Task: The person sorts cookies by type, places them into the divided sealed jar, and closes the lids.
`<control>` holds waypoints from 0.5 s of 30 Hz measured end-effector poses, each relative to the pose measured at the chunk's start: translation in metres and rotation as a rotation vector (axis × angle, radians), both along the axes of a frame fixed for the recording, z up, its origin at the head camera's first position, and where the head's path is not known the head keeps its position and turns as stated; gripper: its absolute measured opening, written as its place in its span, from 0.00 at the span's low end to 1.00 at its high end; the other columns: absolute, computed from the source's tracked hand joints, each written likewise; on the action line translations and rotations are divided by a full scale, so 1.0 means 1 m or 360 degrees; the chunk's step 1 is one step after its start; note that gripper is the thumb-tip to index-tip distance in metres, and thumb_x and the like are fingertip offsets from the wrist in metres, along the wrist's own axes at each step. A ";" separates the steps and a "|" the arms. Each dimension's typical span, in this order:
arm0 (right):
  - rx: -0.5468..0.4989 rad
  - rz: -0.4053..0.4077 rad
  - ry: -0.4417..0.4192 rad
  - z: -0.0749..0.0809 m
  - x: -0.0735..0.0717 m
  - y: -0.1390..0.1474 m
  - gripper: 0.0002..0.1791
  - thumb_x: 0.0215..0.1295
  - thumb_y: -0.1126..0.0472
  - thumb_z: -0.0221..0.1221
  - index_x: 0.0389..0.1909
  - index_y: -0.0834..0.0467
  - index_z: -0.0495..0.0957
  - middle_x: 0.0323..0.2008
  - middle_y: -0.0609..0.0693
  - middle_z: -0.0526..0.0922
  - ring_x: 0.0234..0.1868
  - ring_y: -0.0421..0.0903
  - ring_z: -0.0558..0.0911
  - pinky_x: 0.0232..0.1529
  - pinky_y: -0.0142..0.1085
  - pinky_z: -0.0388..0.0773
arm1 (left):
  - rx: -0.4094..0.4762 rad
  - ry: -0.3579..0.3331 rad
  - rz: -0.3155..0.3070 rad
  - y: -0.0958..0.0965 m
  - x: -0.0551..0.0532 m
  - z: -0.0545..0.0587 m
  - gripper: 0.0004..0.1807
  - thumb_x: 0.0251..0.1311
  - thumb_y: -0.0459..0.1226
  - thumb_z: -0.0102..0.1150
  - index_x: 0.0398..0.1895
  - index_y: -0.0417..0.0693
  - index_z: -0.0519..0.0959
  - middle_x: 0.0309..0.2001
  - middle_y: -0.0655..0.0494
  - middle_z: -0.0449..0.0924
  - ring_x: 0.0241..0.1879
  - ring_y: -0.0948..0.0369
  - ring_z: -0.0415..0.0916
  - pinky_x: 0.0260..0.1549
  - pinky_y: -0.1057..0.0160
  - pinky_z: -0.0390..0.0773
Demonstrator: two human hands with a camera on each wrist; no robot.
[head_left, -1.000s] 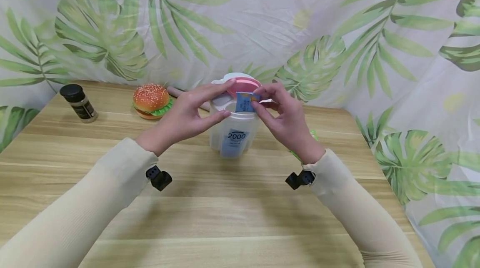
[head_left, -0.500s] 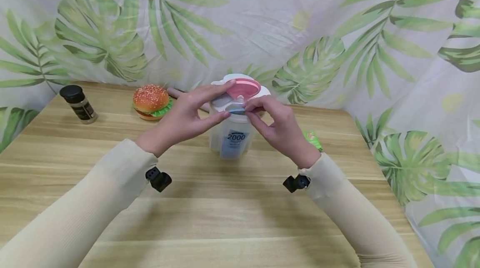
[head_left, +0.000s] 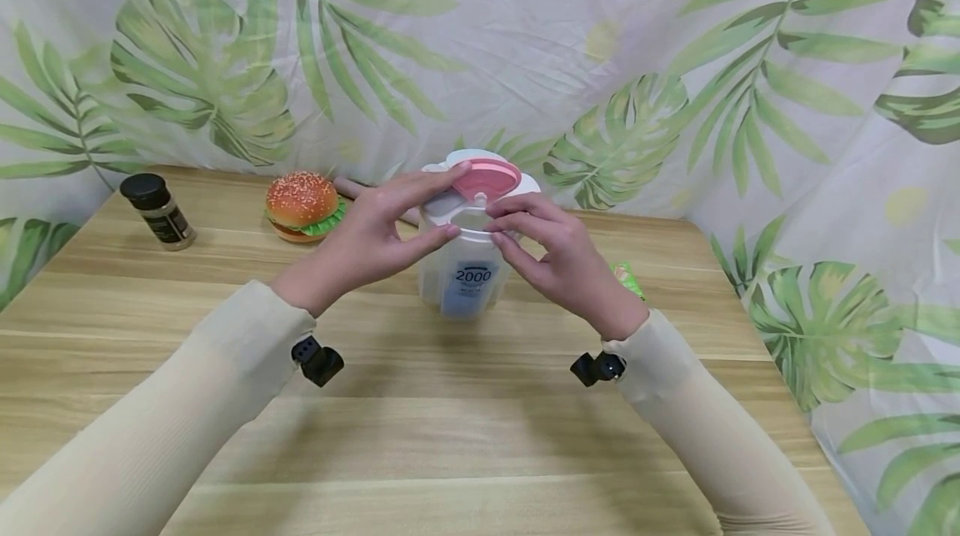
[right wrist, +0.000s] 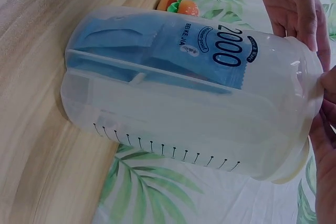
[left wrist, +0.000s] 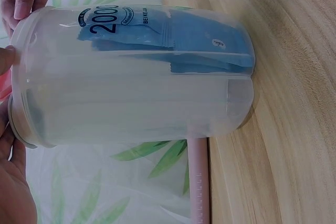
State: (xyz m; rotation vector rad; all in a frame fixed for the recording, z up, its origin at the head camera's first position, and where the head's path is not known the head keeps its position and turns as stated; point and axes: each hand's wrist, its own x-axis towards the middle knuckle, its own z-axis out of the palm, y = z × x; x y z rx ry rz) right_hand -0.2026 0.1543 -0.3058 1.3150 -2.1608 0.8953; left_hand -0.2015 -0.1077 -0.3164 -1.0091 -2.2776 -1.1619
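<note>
Tall translucent plastic storage canister (head_left: 467, 252) w/ black "2000" printing stood upright on the light wood-grain table (head_left: 465, 436), just above ctr of the head-view pic. White plastic lid (head_left: 467, 157) was on; oval pink flap (head_left: 487, 177) stood raised, opening uncovered in front of it. Black tick marks ran along another side (R wrist view). Inside, flat blue packets (left wrist: 210, 43) lay along the printed side, lower ones at the base; exact no. unclear thru the frosted wall.

Canister sat btwn the hands, its top at their fingertips. L hand (head_left: 371, 232) was left of ctr, thumb & index spread wide: thumb on front rim, index tip at the pink flap, other fingers round the side, holding the top. R hand (head_left: 558, 257) was right of ctr, fingers bent, tips at the opening's edge, slightly parted from thumb tip.

Also: sesame-bun burger (head_left: 303, 202), left of ctr; black-capped spice jar (head_left: 159, 212), far left; bright green packet (head_left: 627, 279), right of R hand; pale pink rod w/ scale marks (left wrist: 199, 187), behind canister. White leaf-print cloth (head_left: 480, 36) filled upper bkgd.
</note>
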 end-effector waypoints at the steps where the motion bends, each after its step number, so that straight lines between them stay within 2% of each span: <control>1: -0.0008 0.0007 -0.0009 0.000 0.000 0.000 0.06 0.68 0.70 0.67 0.44 0.65 0.87 0.51 0.58 0.86 0.52 0.49 0.85 0.54 0.37 0.84 | 0.0005 -0.0005 -0.0001 0.000 0.000 0.000 0.37 0.64 0.35 0.73 0.77 0.50 0.71 0.69 0.50 0.80 0.69 0.53 0.77 0.68 0.48 0.75; 4: -0.0057 0.0014 -0.0053 0.003 0.001 0.000 0.06 0.69 0.71 0.66 0.44 0.65 0.86 0.50 0.58 0.87 0.50 0.49 0.85 0.53 0.35 0.84 | 0.0012 -0.0014 -0.0003 -0.001 0.001 0.000 0.38 0.64 0.35 0.73 0.77 0.50 0.71 0.70 0.50 0.80 0.70 0.53 0.76 0.69 0.47 0.74; 7: -0.0182 -0.0002 -0.0121 0.005 0.001 0.002 0.07 0.69 0.73 0.64 0.45 0.66 0.85 0.48 0.59 0.87 0.49 0.49 0.85 0.53 0.33 0.85 | 0.0002 -0.0005 0.0002 -0.001 0.001 0.000 0.37 0.64 0.35 0.72 0.77 0.51 0.71 0.70 0.50 0.80 0.70 0.52 0.76 0.70 0.46 0.73; 12: -0.0429 -0.0114 -0.0202 0.010 -0.003 0.005 0.06 0.72 0.74 0.61 0.45 0.72 0.82 0.46 0.64 0.85 0.48 0.46 0.83 0.49 0.30 0.86 | -0.0007 -0.0013 0.0009 0.000 0.000 0.000 0.37 0.64 0.36 0.73 0.77 0.53 0.71 0.69 0.51 0.80 0.71 0.53 0.76 0.71 0.45 0.72; 15: -0.0516 -0.0183 -0.0349 0.014 -0.008 0.005 0.07 0.74 0.72 0.59 0.47 0.73 0.80 0.46 0.66 0.85 0.47 0.42 0.83 0.46 0.26 0.85 | 0.0001 -0.0033 0.0007 -0.001 0.001 0.000 0.37 0.64 0.36 0.73 0.77 0.53 0.71 0.69 0.51 0.80 0.71 0.53 0.75 0.71 0.46 0.73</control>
